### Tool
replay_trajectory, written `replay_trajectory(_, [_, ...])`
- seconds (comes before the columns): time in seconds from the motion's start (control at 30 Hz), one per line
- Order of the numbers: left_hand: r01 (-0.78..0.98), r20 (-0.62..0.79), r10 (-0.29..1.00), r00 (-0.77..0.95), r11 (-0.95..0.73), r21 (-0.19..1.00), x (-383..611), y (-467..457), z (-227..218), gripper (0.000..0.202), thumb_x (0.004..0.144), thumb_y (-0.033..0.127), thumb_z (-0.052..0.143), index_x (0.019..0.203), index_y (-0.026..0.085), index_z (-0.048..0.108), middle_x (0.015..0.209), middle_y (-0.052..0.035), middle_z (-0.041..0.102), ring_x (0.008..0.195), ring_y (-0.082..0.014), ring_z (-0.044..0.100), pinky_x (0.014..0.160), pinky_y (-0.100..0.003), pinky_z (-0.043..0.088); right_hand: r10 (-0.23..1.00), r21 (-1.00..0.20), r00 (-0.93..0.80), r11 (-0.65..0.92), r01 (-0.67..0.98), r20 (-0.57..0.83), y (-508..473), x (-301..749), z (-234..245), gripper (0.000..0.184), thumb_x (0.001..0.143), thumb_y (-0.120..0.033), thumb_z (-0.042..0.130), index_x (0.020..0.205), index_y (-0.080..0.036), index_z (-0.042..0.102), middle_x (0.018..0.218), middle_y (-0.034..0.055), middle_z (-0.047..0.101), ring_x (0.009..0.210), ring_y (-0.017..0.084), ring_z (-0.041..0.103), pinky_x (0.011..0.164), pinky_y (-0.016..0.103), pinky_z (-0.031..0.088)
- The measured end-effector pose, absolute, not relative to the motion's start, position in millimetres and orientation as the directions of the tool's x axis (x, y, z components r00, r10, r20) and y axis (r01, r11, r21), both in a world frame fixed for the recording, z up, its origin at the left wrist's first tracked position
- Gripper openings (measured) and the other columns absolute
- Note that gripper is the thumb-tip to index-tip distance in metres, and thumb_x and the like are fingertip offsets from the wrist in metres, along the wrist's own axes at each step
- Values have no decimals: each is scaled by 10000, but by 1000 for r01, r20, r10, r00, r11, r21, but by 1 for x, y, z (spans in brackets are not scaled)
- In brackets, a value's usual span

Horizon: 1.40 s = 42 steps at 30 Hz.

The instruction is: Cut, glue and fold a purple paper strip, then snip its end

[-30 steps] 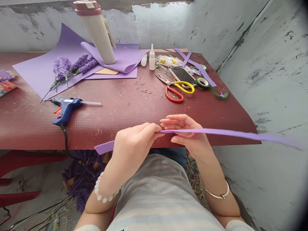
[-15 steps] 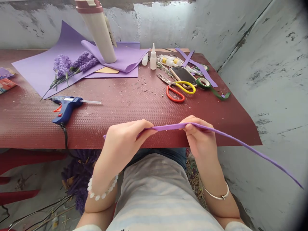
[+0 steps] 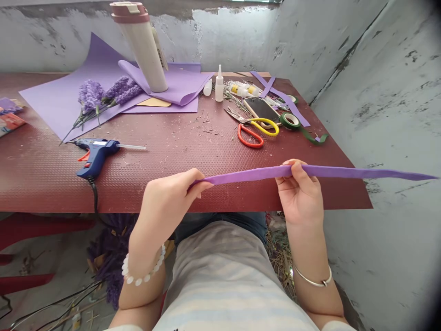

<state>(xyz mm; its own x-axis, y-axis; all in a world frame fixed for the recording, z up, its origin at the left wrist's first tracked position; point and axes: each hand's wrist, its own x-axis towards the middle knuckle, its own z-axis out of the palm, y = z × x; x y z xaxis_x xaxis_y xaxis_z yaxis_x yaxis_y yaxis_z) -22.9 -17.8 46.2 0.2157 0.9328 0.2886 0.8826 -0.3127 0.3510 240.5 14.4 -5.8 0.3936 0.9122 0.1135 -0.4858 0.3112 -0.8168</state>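
A long, narrow purple strip (image 3: 248, 174), like foam or paper, stretches between my hands above the table's front edge. My left hand (image 3: 168, 197) pinches it between thumb and fingers near its left end, which the hand hides. Further along, my right hand (image 3: 301, 193) grips the strip between thumb and forefinger, palm turned up. Past that hand, the free part runs out to the right, almost level, in front of the wall. Scissors (image 3: 251, 136) with one red and one yellow handle lie on the table beyond my right hand.
On the red table (image 3: 179, 138) are a blue glue gun (image 3: 99, 154), purple sheets (image 3: 55, 96), lavender-like flowers (image 3: 90, 95), and a tumbler (image 3: 143, 50). Further right are a dropper bottle (image 3: 219, 85), a phone (image 3: 262, 109), green tape (image 3: 290, 121) and purple strips (image 3: 292, 108). A wall (image 3: 389, 115) stands at the right.
My hands have moved apart, the right one rightward and slightly up, the left one a little left. More strip spans between them, and its free end has risen from drooping to nearly level.
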Motion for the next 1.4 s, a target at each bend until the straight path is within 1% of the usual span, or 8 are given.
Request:
replay_trajectory(0.23, [978,425,905,10,-98,184,-46,-13,40,158,988,299,645,844,250,690,677,10,690,588,-185,578,574,-299,296,834,-841,527,399,-365,166,17,263,-13,208,712,-367,959,809,-243,824,850,-40,752,778,84,694,790,193,639])
replay_trajectory(0.33, [967,404,913,51,-147,209,-39,-12,38,72,984,304,672,961,238,692,878,-31,773,776,-225,685,641,-299,395,844,-867,506,377,-327,176,15,256,-13,215,725,-400,945,834,-248,838,867,-17,774,806,111,719,800,232,651])
replay_trajectory(0.53, [880,559,774,297,-449,154,4,-2,24,395,968,456,677,1210,145,646,1066,-121,771,974,-271,702,834,-355,522,849,-880,503,356,-315,163,12,242,-13,194,742,-405,925,814,-255,825,843,-12,773,771,134,724,774,285,657])
replay_trajectory(0.67, [760,486,725,488,-627,172,31,4,19,151,1029,281,606,1047,161,695,929,-49,748,842,-203,674,767,-308,510,875,-880,460,330,-342,149,8,239,-12,227,731,-437,931,813,-253,826,791,-15,767,723,121,712,719,251,640])
replay_trajectory(0.83, [712,584,692,424,-653,257,39,0,21,245,1074,219,514,923,176,703,821,-25,712,773,-141,637,708,-250,477,929,-878,300,321,-356,218,-1,230,-9,404,694,-582,913,971,-302,824,980,15,808,920,187,757,824,317,660])
replay_trajectory(1.0, [676,663,634,399,-692,255,38,-8,23,210,1055,174,545,918,177,704,810,-20,718,749,-127,638,696,-239,478,953,-905,93,304,-297,289,-11,213,-9,331,698,-347,956,993,-309,811,1027,20,799,977,211,749,860,349,646])
replay_trajectory(1.1, [670,670,619,409,-703,241,41,-10,25,205,1047,155,557,909,179,707,791,-10,717,724,-120,629,675,-237,466,930,-907,158,361,-217,333,-13,204,-9,89,782,-247,890,805,-291,815,862,5,767,817,176,715,773,326,612])
replay_trajectory(1.4, [749,669,669,324,-614,251,22,-7,25,227,1057,208,552,910,190,723,780,-15,713,741,-131,639,689,-248,471,855,-833,465,419,-361,229,2,231,-3,131,695,-281,931,714,-264,803,765,-33,713,732,99,652,689,199,576])
